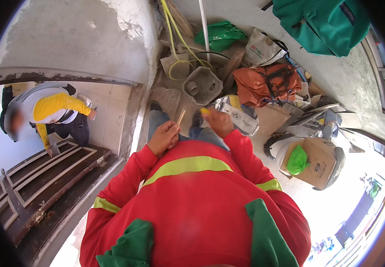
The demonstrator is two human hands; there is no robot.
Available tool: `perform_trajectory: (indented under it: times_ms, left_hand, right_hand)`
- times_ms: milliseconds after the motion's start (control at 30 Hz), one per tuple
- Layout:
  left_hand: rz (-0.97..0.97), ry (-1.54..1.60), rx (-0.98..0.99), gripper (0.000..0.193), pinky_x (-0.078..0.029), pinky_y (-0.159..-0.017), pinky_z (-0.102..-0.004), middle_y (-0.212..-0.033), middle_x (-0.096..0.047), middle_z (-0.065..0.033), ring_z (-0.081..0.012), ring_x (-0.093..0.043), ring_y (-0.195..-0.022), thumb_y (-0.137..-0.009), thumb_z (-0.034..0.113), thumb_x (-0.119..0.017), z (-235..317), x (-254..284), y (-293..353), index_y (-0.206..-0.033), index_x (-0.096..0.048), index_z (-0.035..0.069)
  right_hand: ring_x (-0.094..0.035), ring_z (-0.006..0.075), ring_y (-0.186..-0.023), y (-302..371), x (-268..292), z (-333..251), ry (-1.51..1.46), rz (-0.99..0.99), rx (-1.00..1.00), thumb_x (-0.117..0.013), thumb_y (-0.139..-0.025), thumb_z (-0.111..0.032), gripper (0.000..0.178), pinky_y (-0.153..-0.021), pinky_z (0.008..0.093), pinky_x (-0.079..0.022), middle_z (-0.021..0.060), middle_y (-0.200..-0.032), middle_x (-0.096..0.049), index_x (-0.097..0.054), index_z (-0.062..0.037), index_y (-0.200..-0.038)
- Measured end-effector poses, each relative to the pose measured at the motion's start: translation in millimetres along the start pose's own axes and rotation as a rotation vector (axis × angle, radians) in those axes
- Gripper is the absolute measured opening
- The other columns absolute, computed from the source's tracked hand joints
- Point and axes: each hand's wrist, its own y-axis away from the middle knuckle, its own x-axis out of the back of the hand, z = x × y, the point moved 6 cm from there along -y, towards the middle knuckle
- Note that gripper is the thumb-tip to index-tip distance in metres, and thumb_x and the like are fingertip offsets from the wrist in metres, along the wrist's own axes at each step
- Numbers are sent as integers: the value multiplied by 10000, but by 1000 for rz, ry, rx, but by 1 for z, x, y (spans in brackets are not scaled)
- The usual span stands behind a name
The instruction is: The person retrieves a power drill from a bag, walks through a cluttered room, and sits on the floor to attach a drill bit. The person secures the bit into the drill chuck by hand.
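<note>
Yellow item (205, 111), right fingers (213, 116): blurred | pale stick (181, 115), left fingers (173, 129): end hidden

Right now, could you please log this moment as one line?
left hand holds pale stick | right hand holds yellow item | ahead: grey tub, orange bag | leftward: co-worker

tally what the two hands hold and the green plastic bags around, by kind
Pale, slim stick-like piece in left hand: 1
Small, blurred yellow object in right hand: 1
Crumpled green plastic bags: 2
Total: 4
</note>
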Motion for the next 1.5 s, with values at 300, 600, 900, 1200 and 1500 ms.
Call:
perform_trajectory:
  times_ms: [300,600,900,1200,1500]
  left_hand:
    - [39,-30,-28,203,-289,-436,-222,-613,-423,33,-60,-345,-479,-1066,275,-486,-1,0,1,-981,-518,94]
    - [-9,141,3,218,-287,-463,-221,-622,-393,34,-68,-306,-488,-1086,269,-419,4,-2,2,-988,-515,99]
    - [-57,245,29,227,-272,-464,-222,-634,-361,46,-69,-293,-499,-1094,268,-393,2,-4,1,-1009,-516,98]
    - [-71,273,45,257,-262,-469,-224,-614,-352,48,-72,-290,-489,-1077,314,-435,10,-6,11,-1002,-527,87]
    - [-147,324,55,263,-278,-467,-219,-592,-353,55,-62,-298,-482,-1077,310,-429,7,-5,10,-1004,-541,84]
  right_hand:
    - [-635,413,-693,-3,-7,-37,32,7,146,-615,-966,-388,321,-587,500,-479,177,-729,-630,-592,-77,-891]
    - [-617,435,-728,-3,-14,-38,-159,-35,200,-581,-991,-385,338,-611,501,-465,211,-752,-614,-587,-63,-885]
    - [-656,351,-672,-5,-1,-67,-54,76,303,-695,-896,-415,336,-590,468,-498,127,-731,-655,-635,-84,-902]
    - [-658,383,-700,-5,-3,-32,-85,12,186,-630,-948,-402,315,-596,492,-494,154,-740,-652,-626,-88,-931]
    - [-650,409,-711,-10,-16,31,92,95,-19,-567,-989,-406,327,-602,506,-484,181,-778,-659,-631,-87,-955]
